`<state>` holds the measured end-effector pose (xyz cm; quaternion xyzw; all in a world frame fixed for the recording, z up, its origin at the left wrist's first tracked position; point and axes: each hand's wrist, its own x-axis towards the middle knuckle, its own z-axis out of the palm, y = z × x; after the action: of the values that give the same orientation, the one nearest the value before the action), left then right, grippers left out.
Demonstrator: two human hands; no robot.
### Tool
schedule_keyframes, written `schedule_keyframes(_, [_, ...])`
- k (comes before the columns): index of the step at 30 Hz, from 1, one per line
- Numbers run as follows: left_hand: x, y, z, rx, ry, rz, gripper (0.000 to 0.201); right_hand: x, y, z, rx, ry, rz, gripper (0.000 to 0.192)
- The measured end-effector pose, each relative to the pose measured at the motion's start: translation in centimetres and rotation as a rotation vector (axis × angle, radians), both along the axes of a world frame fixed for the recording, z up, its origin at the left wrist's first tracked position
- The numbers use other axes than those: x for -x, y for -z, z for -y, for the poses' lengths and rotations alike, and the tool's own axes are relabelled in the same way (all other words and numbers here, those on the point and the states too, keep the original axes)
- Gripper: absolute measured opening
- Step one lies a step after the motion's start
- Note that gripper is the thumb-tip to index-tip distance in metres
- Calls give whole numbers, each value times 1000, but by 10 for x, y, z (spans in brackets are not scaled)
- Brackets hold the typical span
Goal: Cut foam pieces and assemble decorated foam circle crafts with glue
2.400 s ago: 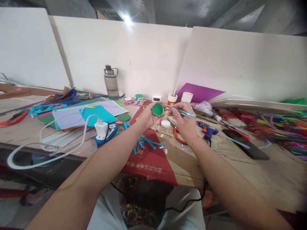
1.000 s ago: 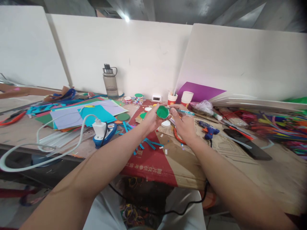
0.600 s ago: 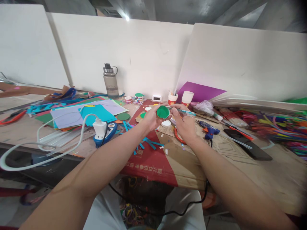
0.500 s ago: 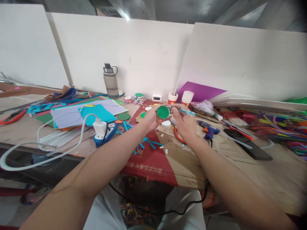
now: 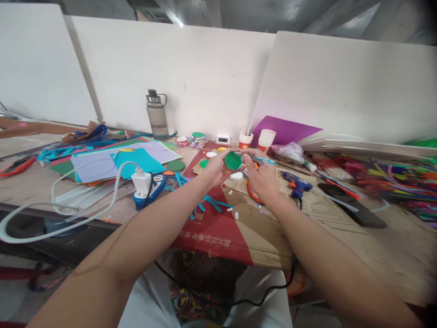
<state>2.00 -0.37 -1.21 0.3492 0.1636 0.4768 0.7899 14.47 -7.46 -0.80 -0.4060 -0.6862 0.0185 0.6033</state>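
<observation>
My left hand (image 5: 216, 170) is closed around a small round piece with a green face (image 5: 233, 161), which is tilted toward me. My right hand (image 5: 262, 176) meets it from the right side, its fingers wrapped on a pen (image 5: 266, 161) with a teal-patterned barrel. The pen's tip end is hidden behind the fingers and the green piece. Below the hands, a white disc (image 5: 236, 176) lies on the cardboard. Partly under my right hand shows an orange-handled tool (image 5: 253, 195). Blue paper strips (image 5: 213, 202) are scattered beneath my left forearm.
A glue gun (image 5: 299, 186) and a dark phone-like slab (image 5: 355, 207) lie to the right. At the left stand a blue power socket (image 5: 150, 196) with a looping white cable and stacked coloured paper (image 5: 95, 161). A bottle (image 5: 157, 116) and paper cups (image 5: 266, 139) stand behind.
The green piece has turned slightly in my left hand and shifted a little right. The pen has tipped and moved slightly with my right fingers. Everything else stays in place.
</observation>
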Motion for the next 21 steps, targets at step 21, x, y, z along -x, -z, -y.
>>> schedule_keyframes(21, [-3,-4,8,15,20,-22,27,0,1,0,-17,43,83,22])
